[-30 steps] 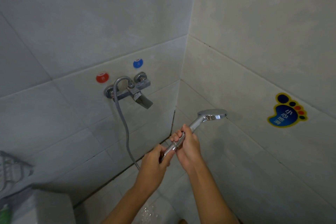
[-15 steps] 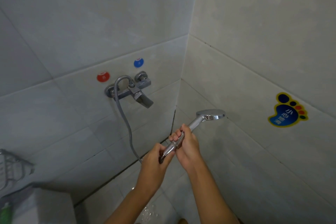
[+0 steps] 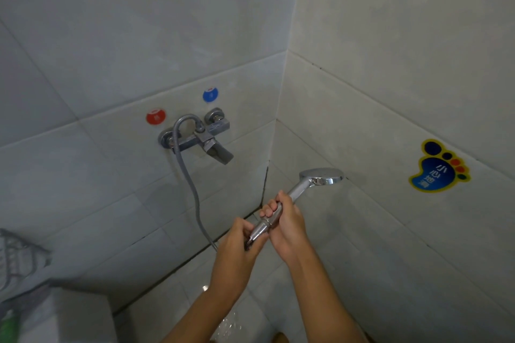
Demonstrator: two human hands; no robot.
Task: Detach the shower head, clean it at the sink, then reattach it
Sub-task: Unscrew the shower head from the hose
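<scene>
Fingers of the right hand (image 3: 287, 227) wrapped the shower head (image 3: 320, 177) handle at mid-frame; the left hand (image 3: 237, 245) pinched the hose (image 3: 192, 189) nut. Grey tiled walls (image 3: 111, 36) met in a corner. A wire rack (image 3: 16, 256) was cut off at lower left.

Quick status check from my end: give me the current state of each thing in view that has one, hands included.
shower head: off its holder, held over the floor, hose end at its handle base.
hose: attached to the faucet, hanging in a loop.
faucet: no water visible from the spout.
left hand: grip on the hose nut at the handle base.
right hand: grip round the handle.
</scene>
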